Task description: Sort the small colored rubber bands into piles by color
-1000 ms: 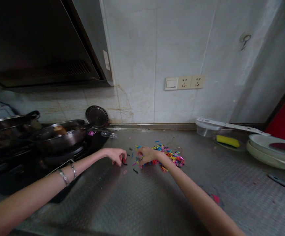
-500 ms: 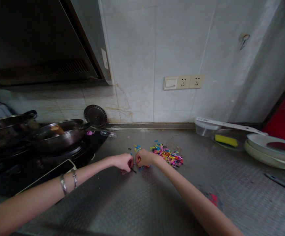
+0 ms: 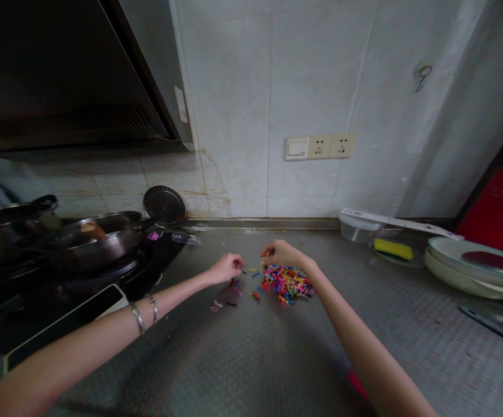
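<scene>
A heap of small, many-coloured rubber bands lies on the metal counter. Over its far left edge, my right hand is closed in a pinch, with yellow rubber bands showing at the fingertips. My left hand hovers left of the heap, fingers curled together; whatever they pinch is too small to make out. Beneath it sits a small cluster of dark, red and pink bands. Nearer me are a few loose pink bands and a black one. Between the hands lie stray yellow and blue bands.
Left, a pan and a pot stand on the black stove, with a phone before them. At right are a plastic tub, a yellow sponge, stacked dishes and a knife-like dark utensil.
My hands have moved apart and away from me. The right one shifted right to the heap's far edge, and the left uncovered the loose pink and black bands. The view shifted slightly.
</scene>
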Action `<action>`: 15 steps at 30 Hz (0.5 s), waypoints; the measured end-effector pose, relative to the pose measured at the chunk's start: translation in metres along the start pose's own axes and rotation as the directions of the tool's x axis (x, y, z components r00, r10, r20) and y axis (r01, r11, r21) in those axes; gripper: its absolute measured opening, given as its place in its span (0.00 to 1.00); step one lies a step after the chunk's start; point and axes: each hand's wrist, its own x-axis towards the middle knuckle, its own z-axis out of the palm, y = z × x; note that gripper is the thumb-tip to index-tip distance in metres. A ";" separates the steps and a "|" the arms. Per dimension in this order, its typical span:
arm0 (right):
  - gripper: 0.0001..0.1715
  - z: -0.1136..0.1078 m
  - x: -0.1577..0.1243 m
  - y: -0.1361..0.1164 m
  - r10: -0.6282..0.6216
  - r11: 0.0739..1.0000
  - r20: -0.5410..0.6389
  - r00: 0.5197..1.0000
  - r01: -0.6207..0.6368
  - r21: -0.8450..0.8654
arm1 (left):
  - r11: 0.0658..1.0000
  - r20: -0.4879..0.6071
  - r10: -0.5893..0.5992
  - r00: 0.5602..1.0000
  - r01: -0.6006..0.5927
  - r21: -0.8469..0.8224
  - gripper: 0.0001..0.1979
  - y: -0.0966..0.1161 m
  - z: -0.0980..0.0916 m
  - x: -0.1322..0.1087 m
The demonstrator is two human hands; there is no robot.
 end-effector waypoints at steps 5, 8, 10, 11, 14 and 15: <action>0.26 -0.024 -0.015 0.004 0.142 0.985 0.034 0.989 -0.138 -0.106 | 0.977 -0.161 0.127 0.979 -0.096 0.191 0.14 -0.006 0.000 0.021; 0.35 -0.033 -0.027 0.001 0.327 0.934 0.210 0.921 -0.283 -0.217 | 0.947 -0.106 0.254 0.961 -0.224 0.232 0.17 0.009 0.013 0.022; 0.36 -0.034 -0.034 -0.001 0.434 0.892 0.321 0.842 -0.353 -0.282 | 0.931 -0.051 0.309 0.950 -0.291 0.219 0.22 0.025 0.027 0.022; 0.35 -0.033 -0.037 -0.001 0.467 0.877 0.354 0.811 -0.372 -0.304 | 0.926 -0.024 0.327 0.945 -0.315 0.209 0.24 0.034 0.035 0.023; 0.29 -0.023 -0.041 0.004 0.470 0.876 0.387 0.794 -0.363 -0.318 | 0.901 0.048 0.380 0.924 -0.382 0.208 0.29 0.054 0.060 0.028; 0.27 -0.019 -0.042 0.007 0.445 0.887 0.381 0.810 -0.342 -0.310 | 0.896 0.053 0.388 0.920 -0.390 0.214 0.29 0.059 0.067 0.030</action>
